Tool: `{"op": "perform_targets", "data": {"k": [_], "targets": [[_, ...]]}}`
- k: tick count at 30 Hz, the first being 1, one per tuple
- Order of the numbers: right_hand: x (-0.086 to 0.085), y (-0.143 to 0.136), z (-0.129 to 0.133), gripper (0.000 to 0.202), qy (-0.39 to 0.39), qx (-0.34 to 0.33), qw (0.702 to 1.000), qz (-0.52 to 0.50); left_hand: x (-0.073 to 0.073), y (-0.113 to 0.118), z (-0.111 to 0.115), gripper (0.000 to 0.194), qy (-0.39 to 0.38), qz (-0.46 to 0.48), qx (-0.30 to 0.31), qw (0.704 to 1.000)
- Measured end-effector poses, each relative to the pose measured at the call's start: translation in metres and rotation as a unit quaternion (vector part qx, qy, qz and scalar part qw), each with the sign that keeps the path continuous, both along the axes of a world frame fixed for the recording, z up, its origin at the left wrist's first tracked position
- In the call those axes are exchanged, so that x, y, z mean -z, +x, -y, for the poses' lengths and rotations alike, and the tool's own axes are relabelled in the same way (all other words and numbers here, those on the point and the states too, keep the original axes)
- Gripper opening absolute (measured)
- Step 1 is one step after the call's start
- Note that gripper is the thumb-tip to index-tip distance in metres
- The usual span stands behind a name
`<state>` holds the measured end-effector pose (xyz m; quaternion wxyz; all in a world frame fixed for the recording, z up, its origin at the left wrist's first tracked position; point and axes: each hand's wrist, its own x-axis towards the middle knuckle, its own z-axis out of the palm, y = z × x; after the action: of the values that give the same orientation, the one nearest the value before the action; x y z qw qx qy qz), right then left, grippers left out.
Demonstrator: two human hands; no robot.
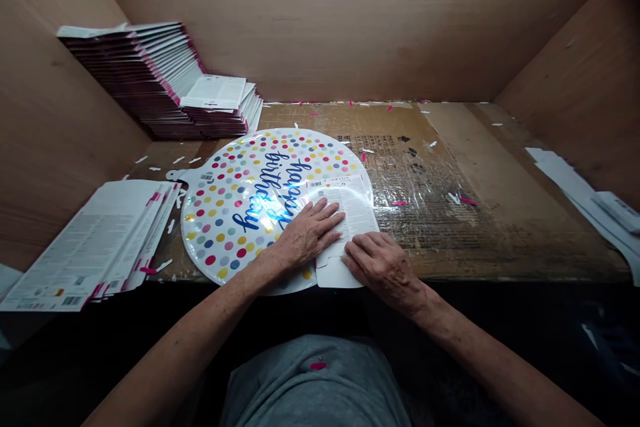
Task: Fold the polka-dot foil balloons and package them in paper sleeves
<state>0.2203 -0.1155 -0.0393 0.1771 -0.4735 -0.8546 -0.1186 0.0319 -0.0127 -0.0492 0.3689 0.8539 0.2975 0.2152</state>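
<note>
A round foil balloon (225, 213) with coloured dots and blue "happy birthday" lettering lies flat at the table's front edge, its tail to the left. On its right part rests a white printed card packet (361, 212) with small text and a barcode. My left hand (316, 230) lies flat on the packet, fingers stretched out and slightly apart. Curled fingers of my right hand (379, 260) grip the packet's lower right side, near a plain white flap (336, 273). The fingertips of that hand are partly hidden.
Folded card packets (150, 80) are stacked high at the back left. More flat printed cards (60, 247) overhang the front left edge. White strips (575, 187) lie at the right. Wooden panels (350, 20) enclose the cardboard-covered table (480, 213), where pink and white scraps are scattered.
</note>
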Motion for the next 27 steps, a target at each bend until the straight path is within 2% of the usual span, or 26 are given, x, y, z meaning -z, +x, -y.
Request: {"op": "perform_targets", "data": {"k": [6, 8, 11, 12, 14, 17, 19, 22, 25, 27], "targets": [[-0.006, 0.000, -0.013, 0.024, -0.030, -0.004, 0.998, 0.049, 0.000, 0.000, -0.001, 0.041, 0.020, -0.025, 0.016, 0.999], [-0.011, 0.012, -0.004, 0.027, -0.072, -0.023, 0.996, 0.045, 0.002, 0.001, -0.002, 0.040, 0.023, -0.017, 0.020, 0.999], [-0.017, 0.036, 0.024, 0.030, -0.148, -0.051, 0.987, -0.020, 0.003, 0.002, -0.004, 0.041, 0.047, -0.035, 0.032, 0.998], [-0.017, 0.042, 0.034, 0.030, -0.146, -0.048, 0.987, -0.052, 0.003, 0.002, -0.005, 0.041, 0.055, -0.037, 0.036, 0.997], [-0.014, 0.049, 0.048, 0.028, -0.086, -0.027, 0.991, -0.100, 0.000, 0.003, -0.003, 0.040, 0.062, -0.021, 0.033, 0.997], [0.001, 0.042, 0.053, 0.038, 0.002, -0.027, 0.995, -0.097, -0.008, 0.001, 0.012, 0.027, 0.046, 0.052, -0.019, 0.997], [0.013, 0.032, 0.049, 0.036, 0.014, -0.047, 0.996, -0.076, -0.014, -0.006, 0.028, 0.020, 0.034, 0.089, -0.036, 0.995], [0.023, 0.023, 0.044, 0.028, 0.036, -0.055, 0.995, -0.081, -0.018, -0.021, 0.053, 0.023, 0.044, 0.068, 0.016, 0.997], [0.021, 0.020, 0.040, 0.021, 0.043, -0.057, 0.991, -0.112, -0.015, -0.033, 0.067, 0.038, 0.054, 0.035, 0.026, 0.998], [0.016, 0.018, 0.035, 0.017, 0.022, -0.026, 0.986, -0.164, -0.012, -0.032, 0.070, 0.027, 0.045, 0.038, -0.015, 0.998]]}}
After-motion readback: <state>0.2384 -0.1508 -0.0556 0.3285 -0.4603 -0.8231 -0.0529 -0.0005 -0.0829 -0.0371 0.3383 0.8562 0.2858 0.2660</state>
